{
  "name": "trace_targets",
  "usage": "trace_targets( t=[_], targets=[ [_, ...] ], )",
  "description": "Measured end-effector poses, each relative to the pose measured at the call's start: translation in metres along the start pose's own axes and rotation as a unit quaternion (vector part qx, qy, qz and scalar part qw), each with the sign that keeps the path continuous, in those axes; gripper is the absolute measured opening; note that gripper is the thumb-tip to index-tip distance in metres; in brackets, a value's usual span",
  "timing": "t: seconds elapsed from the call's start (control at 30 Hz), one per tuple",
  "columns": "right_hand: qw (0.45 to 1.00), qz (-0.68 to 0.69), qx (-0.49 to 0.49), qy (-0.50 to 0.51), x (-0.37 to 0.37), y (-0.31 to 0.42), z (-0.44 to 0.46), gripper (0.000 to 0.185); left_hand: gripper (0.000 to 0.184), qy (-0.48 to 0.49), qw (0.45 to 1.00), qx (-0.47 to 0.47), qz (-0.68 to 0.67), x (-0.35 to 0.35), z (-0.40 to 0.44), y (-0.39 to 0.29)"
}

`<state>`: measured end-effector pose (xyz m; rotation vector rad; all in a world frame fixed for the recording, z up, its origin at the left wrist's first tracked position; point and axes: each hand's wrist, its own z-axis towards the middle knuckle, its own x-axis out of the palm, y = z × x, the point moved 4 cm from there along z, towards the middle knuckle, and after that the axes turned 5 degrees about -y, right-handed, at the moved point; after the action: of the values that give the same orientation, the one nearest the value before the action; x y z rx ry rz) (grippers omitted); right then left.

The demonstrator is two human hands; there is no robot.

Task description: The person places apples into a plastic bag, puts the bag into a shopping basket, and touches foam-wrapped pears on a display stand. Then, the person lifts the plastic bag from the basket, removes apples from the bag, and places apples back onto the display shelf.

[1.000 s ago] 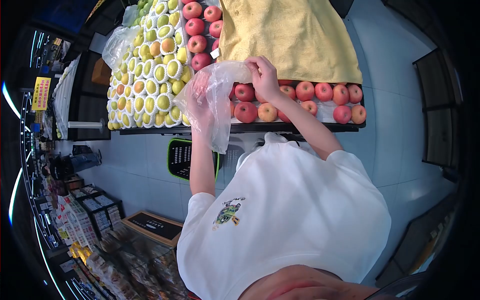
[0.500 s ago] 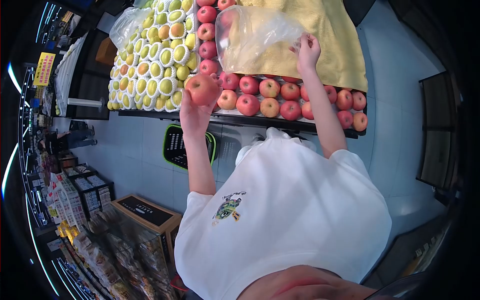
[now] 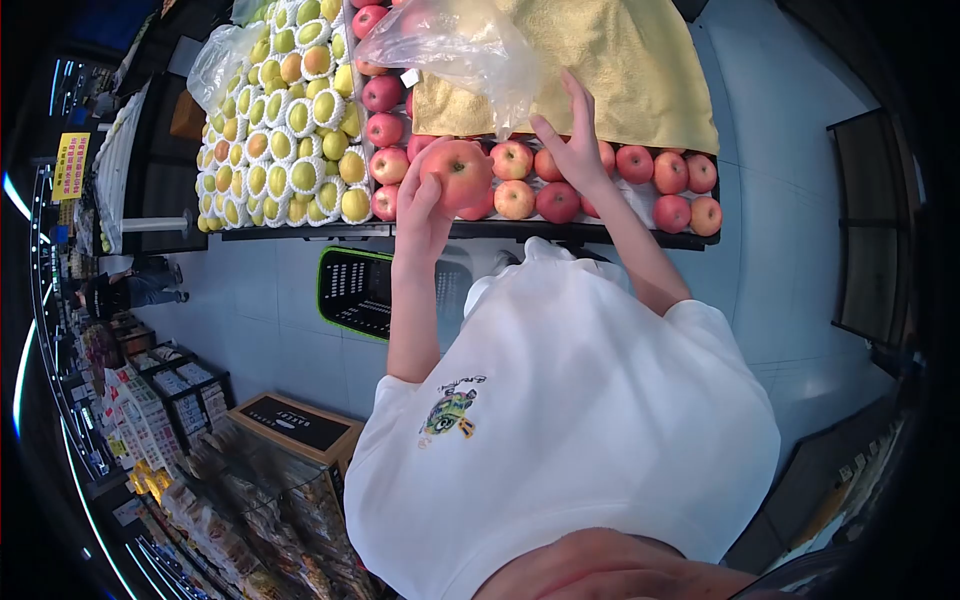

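Observation:
A large red apple (image 3: 460, 174) is in my left hand (image 3: 425, 215), held up over the front apples of the display. To its right, my right hand (image 3: 577, 140) has its fingers spread and holds nothing. Beyond both hands a clear plastic bag (image 3: 460, 50) lies loosely across the yellow cloth (image 3: 620, 75) and some apples, touched by neither hand. Rows of red and pinkish apples (image 3: 557, 202) line the display's front edge, close below my right hand.
Yellow-green fruit in white foam nets (image 3: 266, 180) fills the display's left side, with another clear bag (image 3: 220, 65) on it. A black basket with a green rim (image 3: 322, 283) is on the floor below. A person (image 3: 140, 288) is far left.
My left hand came out of the bag with an apple and moved toward my right hand. My right hand let go of the bag and opened; the bag now lies on the cloth.

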<state>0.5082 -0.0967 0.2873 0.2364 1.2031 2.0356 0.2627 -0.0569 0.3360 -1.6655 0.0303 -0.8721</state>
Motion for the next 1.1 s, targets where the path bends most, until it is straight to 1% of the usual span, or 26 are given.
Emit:
trace_targets(
  t=[0.03, 0.07, 0.1, 0.17, 0.23, 0.3, 0.33, 0.37, 0.4, 0.43, 0.47, 0.5, 0.53, 0.57, 0.6, 0.63, 0.67, 0.7, 0.77, 0.8, 0.83, 0.9, 0.93, 1.0, 1.03, 1.1],
  targets=[
    [0.998, 0.033, 0.013, 0.057, -0.004, 0.008, -0.012, 0.085, 0.071, 0.002, 0.999, -0.035, -0.029, -0.002, 0.008, 0.017],
    [0.992, 0.054, 0.004, 0.112, -0.008, 0.017, -0.023, 0.085, 0.062, -0.013, 0.996, -0.074, -0.044, -0.005, 0.014, 0.037],
    [0.984, 0.073, -0.003, 0.165, -0.013, 0.027, -0.034, 0.085, 0.062, -0.002, 0.995, -0.089, -0.045, 0.003, 0.017, 0.048],
    [0.977, 0.057, 0.003, 0.204, -0.019, 0.032, -0.054, 0.086, 0.056, -0.024, 0.987, -0.16, 0.022, 0.016, 0.019, 0.076],
    [0.973, 0.044, 0.049, 0.22, -0.031, 0.029, -0.068, 0.088, 0.052, 0.005, 0.98, -0.191, 0.047, 0.027, 0.022, 0.106],
    [0.977, 0.063, 0.103, 0.174, -0.05, 0.019, -0.085, 0.086, 0.05, 0.004, 0.961, -0.263, 0.083, 0.034, 0.02, 0.132],
    [0.978, 0.06, 0.11, 0.165, -0.063, 0.017, -0.091, 0.086, 0.052, 0.029, 0.956, -0.273, 0.099, 0.042, 0.019, 0.141],
    [0.978, 0.013, 0.13, 0.166, -0.079, 0.014, -0.097, 0.084, 0.052, 0.036, 0.954, -0.28, 0.101, 0.05, 0.017, 0.151],
    [0.974, -0.032, 0.148, 0.166, -0.093, 0.011, -0.102, 0.082, 0.052, 0.066, 0.953, -0.253, 0.155, 0.058, 0.018, 0.159],
    [0.975, -0.035, 0.152, 0.161, -0.103, 0.008, -0.107, 0.082, 0.053, 0.096, 0.948, -0.222, 0.207, 0.068, 0.018, 0.166],
    [0.98, -0.063, 0.146, 0.119, -0.116, 0.003, -0.111, 0.08, 0.053, 0.093, 0.941, -0.17, 0.277, 0.075, 0.02, 0.173],
    [0.983, -0.09, 0.14, 0.078, -0.128, -0.001, -0.116, 0.078, 0.053, 0.098, 0.94, -0.172, 0.278, 0.077, 0.024, 0.184],
    [0.981, -0.131, 0.138, 0.032, -0.142, -0.004, -0.121, 0.076, 0.052, 0.139, 0.884, -0.009, 0.446, 0.083, 0.029, 0.185],
    [0.981, -0.124, 0.15, 0.001, -0.156, -0.008, -0.122, 0.076, 0.051, 0.171, 0.776, 0.159, 0.587, 0.091, 0.031, 0.186],
    [0.974, -0.17, 0.147, -0.009, -0.168, -0.012, -0.123, 0.076, 0.054, 0.175, 0.741, 0.241, 0.602, 0.103, 0.03, 0.183],
    [0.965, -0.216, 0.145, -0.018, -0.178, -0.012, -0.123, 0.076, 0.06, 0.191, 0.704, 0.24, 0.64, 0.106, 0.033, 0.19],
    [0.948, -0.299, 0.106, 0.018, -0.186, -0.013, -0.118, 0.074, 0.062, 0.203, 0.689, 0.236, 0.655, 0.107, 0.035, 0.197],
    [0.948, -0.299, 0.11, 0.016, -0.19, -0.016, -0.115, 0.074, 0.065, 0.216, 0.674, 0.23, 0.668, 0.109, 0.034, 0.202],
    [0.926, -0.332, 0.15, 0.102, -0.194, -0.026, -0.113, 0.075, 0.068, 0.229, 0.665, 0.227, 0.673, 0.111, 0.033, 0.211],
    [0.92, -0.334, 0.148, 0.138, -0.194, -0.025, -0.108, 0.073, 0.071, 0.235, 0.658, 0.227, 0.679, 0.112, 0.034, 0.216],
    [0.921, -0.334, 0.15, 0.133, -0.194, -0.027, -0.106, 0.073, 0.071, 0.239, 0.655, 0.229, 0.679, 0.11, 0.035, 0.222],
    [0.911, -0.335, 0.155, 0.182, -0.188, -0.031, -0.105, 0.069, 0.072, 0.218, 0.668, 0.196, 0.684, 0.104, 0.036, 0.231],
    [0.912, -0.334, 0.156, 0.18, -0.187, -0.031, -0.105, 0.069, 0.072, 0.221, 0.666, 0.196, 0.685, 0.104, 0.036, 0.232],
    [0.903, -0.341, 0.138, 0.223, -0.184, -0.033, -0.104, 0.068, 0.072, 0.216, 0.665, 0.197, 0.687, 0.104, 0.035, 0.232],
    [0.903, -0.341, 0.139, 0.222, -0.184, -0.037, -0.105, 0.068, 0.072, 0.217, 0.665, 0.198, 0.687, 0.105, 0.036, 0.231],
    [0.909, -0.357, 0.084, 0.199, -0.182, -0.045, -0.11, 0.065, 0.072, 0.222, 0.649, 0.193, 0.702, 0.105, 0.036, 0.23]
  ],
)
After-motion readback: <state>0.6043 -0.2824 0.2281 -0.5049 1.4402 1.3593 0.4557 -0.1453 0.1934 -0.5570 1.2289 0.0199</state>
